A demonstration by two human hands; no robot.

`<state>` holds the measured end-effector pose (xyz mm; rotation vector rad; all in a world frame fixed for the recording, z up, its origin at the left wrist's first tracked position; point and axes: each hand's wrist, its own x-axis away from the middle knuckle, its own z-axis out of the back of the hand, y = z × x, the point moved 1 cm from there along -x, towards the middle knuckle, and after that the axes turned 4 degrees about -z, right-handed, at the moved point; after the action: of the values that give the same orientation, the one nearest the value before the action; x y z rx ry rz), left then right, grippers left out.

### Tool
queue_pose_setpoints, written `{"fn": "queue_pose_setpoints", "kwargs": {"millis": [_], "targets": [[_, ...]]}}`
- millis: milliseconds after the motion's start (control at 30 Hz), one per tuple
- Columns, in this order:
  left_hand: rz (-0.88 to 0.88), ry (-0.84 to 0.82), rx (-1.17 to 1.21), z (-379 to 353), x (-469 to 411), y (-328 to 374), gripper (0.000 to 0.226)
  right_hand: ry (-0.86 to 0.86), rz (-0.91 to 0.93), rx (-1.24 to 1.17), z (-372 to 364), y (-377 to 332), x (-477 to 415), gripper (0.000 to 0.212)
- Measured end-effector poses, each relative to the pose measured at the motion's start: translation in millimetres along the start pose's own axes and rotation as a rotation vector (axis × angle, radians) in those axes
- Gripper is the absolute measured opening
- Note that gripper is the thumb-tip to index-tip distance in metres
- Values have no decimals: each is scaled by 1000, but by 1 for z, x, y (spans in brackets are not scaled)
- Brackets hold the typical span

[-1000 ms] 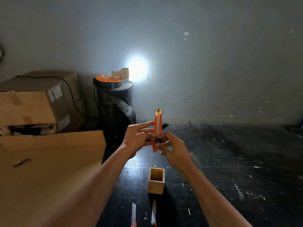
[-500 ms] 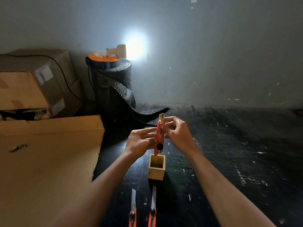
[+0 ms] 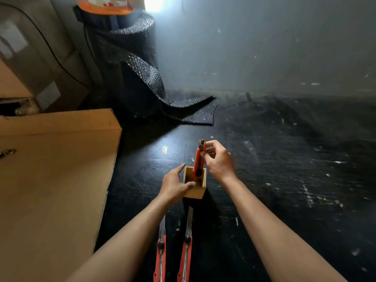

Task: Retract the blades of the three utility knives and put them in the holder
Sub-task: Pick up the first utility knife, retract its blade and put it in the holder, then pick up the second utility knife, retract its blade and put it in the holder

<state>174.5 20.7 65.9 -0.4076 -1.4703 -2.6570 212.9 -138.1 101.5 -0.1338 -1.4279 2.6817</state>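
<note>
Dark scuffed floor (image 3: 284, 180) under a grey wall, light glare at the top edge, a roll of black bubble wrap (image 3: 130, 64) far ahead-left of my hands, a cardboard box (image 3: 50, 180) close on the left. Since half a second ago the view has dipped and the red knife (image 3: 197, 161) has dropped from above the wooden holder (image 3: 195, 192) to stand with its lower end inside the opening, its black knob at the rim. My right hand (image 3: 218, 161) pinches the knife's upper end, thumb and fingers closed on the red body just below the metal tip, no blade showing past it. My left hand (image 3: 175, 185) has let go of the knife and now steadies the holder: thumb laid on the near wall, fingers spread loosely along the left side, index pointing ahead, nothing clamped. Two more knives lie on the floor behind the holder, between my forearms, blades out and pointing toward it: one (image 3: 160, 255) under my left wrist, the other (image 3: 186, 251) just right of it.
</note>
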Motion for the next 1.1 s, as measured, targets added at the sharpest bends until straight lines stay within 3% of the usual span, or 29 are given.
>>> {"fn": "queue_pose_setpoints", "kwargs": {"millis": [167,600,767,900,1100], "targets": [[4,49,-11,-15,0,-14,67,-69,-55,135,-18,29,4,10],[16,96,18,-22,-3,-24,62,-78,-160,195,-27,47,3,21],[37,117,30,-17,10,-26,71,-102,-170,211,-12,47,16,28],[11,135,-36,-11,33,-29,55,-140,-212,261,3,48,42,35],[-14,-88,-202,-14,75,-46,37,-312,-275,364,1,56,97,30]]}}
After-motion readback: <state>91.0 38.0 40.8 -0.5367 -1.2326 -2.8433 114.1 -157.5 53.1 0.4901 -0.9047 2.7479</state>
